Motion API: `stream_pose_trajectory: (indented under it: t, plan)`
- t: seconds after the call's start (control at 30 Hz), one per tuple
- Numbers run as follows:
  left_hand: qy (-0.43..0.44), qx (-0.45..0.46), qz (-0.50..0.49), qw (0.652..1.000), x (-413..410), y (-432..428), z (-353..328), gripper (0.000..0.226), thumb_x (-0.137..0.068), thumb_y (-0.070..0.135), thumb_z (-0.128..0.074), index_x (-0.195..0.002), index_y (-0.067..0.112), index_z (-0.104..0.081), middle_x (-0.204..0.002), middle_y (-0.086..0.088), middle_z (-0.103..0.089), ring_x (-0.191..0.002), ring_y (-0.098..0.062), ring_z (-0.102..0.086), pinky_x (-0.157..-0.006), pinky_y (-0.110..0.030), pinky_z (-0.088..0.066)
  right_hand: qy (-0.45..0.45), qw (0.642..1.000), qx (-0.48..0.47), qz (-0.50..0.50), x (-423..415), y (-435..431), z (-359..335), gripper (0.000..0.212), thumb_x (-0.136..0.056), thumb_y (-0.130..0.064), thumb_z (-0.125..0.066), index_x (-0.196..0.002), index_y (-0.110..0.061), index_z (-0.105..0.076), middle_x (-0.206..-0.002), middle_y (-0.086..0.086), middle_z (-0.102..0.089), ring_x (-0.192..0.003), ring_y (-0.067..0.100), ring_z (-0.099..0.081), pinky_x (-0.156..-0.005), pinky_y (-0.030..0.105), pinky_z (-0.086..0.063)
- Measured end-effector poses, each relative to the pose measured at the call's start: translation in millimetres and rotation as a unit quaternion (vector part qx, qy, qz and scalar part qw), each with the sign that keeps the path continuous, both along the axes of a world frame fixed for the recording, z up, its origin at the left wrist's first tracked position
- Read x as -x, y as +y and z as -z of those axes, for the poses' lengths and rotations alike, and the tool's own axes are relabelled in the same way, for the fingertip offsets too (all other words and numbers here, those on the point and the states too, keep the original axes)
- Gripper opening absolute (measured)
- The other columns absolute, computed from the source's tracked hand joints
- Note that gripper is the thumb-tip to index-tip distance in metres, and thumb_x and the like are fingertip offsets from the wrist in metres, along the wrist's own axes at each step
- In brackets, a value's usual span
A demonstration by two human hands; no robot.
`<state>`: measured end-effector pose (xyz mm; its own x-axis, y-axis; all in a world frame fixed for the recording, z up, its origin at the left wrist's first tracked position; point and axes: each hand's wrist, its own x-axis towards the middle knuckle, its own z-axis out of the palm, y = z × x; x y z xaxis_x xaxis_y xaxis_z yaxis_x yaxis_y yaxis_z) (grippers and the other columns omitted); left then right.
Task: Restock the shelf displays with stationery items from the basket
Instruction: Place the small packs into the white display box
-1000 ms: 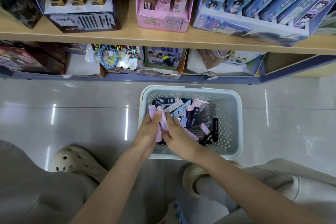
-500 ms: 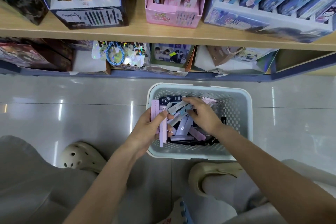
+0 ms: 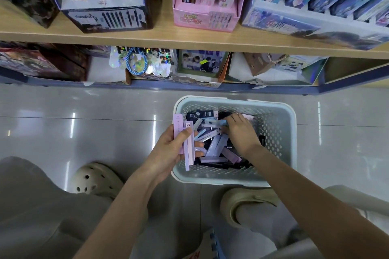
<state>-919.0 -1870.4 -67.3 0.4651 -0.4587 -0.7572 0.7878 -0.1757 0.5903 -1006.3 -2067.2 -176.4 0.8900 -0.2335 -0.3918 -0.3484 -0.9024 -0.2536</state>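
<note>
Lilac boxes (image 3: 177,124): clasping several in left grip (image 3: 168,149) at basket's (image 3: 292,132) 9 o'clock; digging with right grip (image 3: 242,132), hold unclear. Yet to shelve, seemingly.

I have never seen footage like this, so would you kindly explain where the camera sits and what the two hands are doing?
There is no machine here: a person wears one camera on the head, looking down at their own hands. A pale basket stands on the tiled floor before a shelf of display boxes, and it holds loose slim packs. The left hand grips a few lilac packs over the basket's left edge. The right hand reaches in among the loose ones; whether it has gripped one is unclear.
</note>
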Motion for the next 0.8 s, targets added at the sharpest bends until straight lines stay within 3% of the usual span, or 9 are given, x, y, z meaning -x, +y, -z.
stream_pose_trajectory:
  t: [0.1,0.17,0.27,0.33,0.4,0.47,0.6,0.7,0.8]
  plan:
    - [0.001,0.003,0.000,1.000,3.3,-3.6,1.3,0.014,-0.098,0.017,-0.046,-0.111,0.017,-0.052,-0.096,-0.001,-0.070,-0.073,-0.019,-0.072,-0.070,-0.034,-0.060,0.007,0.999,-0.022,0.042,6.0,0.4,-6.4,0.025,-0.096,-0.006,-0.048,-0.121,-0.003,-0.051,-0.118,0.016,-0.055,-0.110,0.033,-0.051,-0.086,0.033,-0.037]
    - [0.000,0.002,-0.003,1.000,6.7,-5.9,2.4,0.012,-0.098,0.017,-0.046,-0.108,0.019,-0.053,-0.098,-0.002,-0.071,-0.074,-0.018,-0.071,-0.071,-0.034,-0.059,-0.005,0.988,-0.092,0.127,8.3,4.6,-18.8,0.023,-0.100,-0.010,-0.042,-0.120,-0.001,-0.048,-0.113,0.017,-0.057,-0.096,0.033,-0.054,-0.071,0.032,-0.036]
    - [-0.016,-0.013,-0.015,1.000,13.2,-9.3,3.5,0.009,-0.099,0.018,-0.046,-0.102,0.022,-0.054,-0.101,-0.004,-0.070,-0.077,-0.019,-0.071,-0.070,-0.033,-0.059,-0.039,0.934,-0.248,0.256,9.1,15.7,-46.1,0.025,-0.101,-0.022,-0.040,-0.112,-0.001,-0.047,-0.078,0.010,-0.057,-0.060,0.018,-0.048,-0.051,0.024,-0.032]
    - [-0.027,-0.017,-0.036,0.999,17.1,-12.9,2.9,0.009,-0.099,0.019,-0.046,-0.101,0.022,-0.054,-0.104,-0.006,-0.068,-0.075,-0.020,-0.071,-0.065,-0.030,-0.059,-0.056,0.889,-0.339,0.303,10.1,24.0,-65.2,0.020,-0.100,-0.025,-0.041,-0.106,-0.007,-0.047,-0.071,0.003,-0.051,-0.060,0.014,-0.047,-0.059,0.027,-0.042]
    - [-0.031,-0.009,-0.064,0.997,20.3,-16.9,0.0,0.009,-0.099,0.018,-0.045,-0.100,0.023,-0.053,-0.101,-0.005,-0.069,-0.074,-0.017,-0.071,-0.060,-0.027,-0.058,-0.058,0.816,-0.452,0.356,11.5,32.3,-83.4,0.017,-0.100,-0.021,-0.041,-0.107,-0.007,-0.048,-0.081,0.002,-0.051,-0.078,0.016,-0.052,-0.076,0.036,-0.051]
    - [-0.030,-0.001,-0.089,0.996,23.0,-19.3,-2.2,0.010,-0.099,0.018,-0.045,-0.100,0.023,-0.054,-0.100,-0.005,-0.069,-0.083,-0.018,-0.071,-0.065,-0.032,-0.060,-0.040,0.768,-0.522,0.369,13.4,38.4,-99.2,0.018,-0.101,-0.017,-0.041,-0.111,-0.005,-0.049,-0.086,0.002,-0.050,-0.085,0.017,-0.053,-0.078,0.029,-0.052]
    - [-0.008,0.017,-0.124,0.992,28.9,-21.8,-7.3,0.012,-0.098,0.022,-0.048,-0.103,0.021,-0.059,-0.106,-0.009,-0.070,-0.099,-0.026,-0.068,-0.086,-0.040,-0.055,-0.003,0.789,-0.521,0.325,15.2,46.5,-119.0,0.018,-0.101,-0.026,-0.041,-0.112,-0.017,-0.052,-0.090,-0.001,-0.053,-0.087,0.012,-0.054,-0.084,0.032,-0.049]
    - [-0.026,0.013,-0.134,0.991,34.2,-23.8,-12.0,0.014,-0.096,0.025,-0.052,-0.101,0.016,-0.061,-0.091,-0.004,-0.072,-0.089,-0.024,-0.068,-0.077,-0.035,-0.058,-0.014,0.848,-0.452,0.276,16.5,52.4,-130.0,0.018,-0.101,-0.030,-0.040,-0.109,-0.020,-0.053,-0.081,-0.009,-0.053,-0.076,0.005,-0.052,-0.073,0.023,-0.042]
    - [-0.053,0.005,-0.126,0.991,39.7,-26.6,-18.8,0.008,-0.093,0.019,-0.058,-0.099,0.015,-0.061,-0.077,-0.001,-0.069,-0.070,-0.016,-0.066,-0.061,-0.031,-0.058,-0.021,0.897,-0.384,0.219,19.5,60.2,-140.2,0.027,-0.101,-0.033,-0.038,-0.113,-0.012,-0.050,-0.088,0.004,-0.062,-0.077,0.014,-0.055,-0.072,0.028,-0.043]
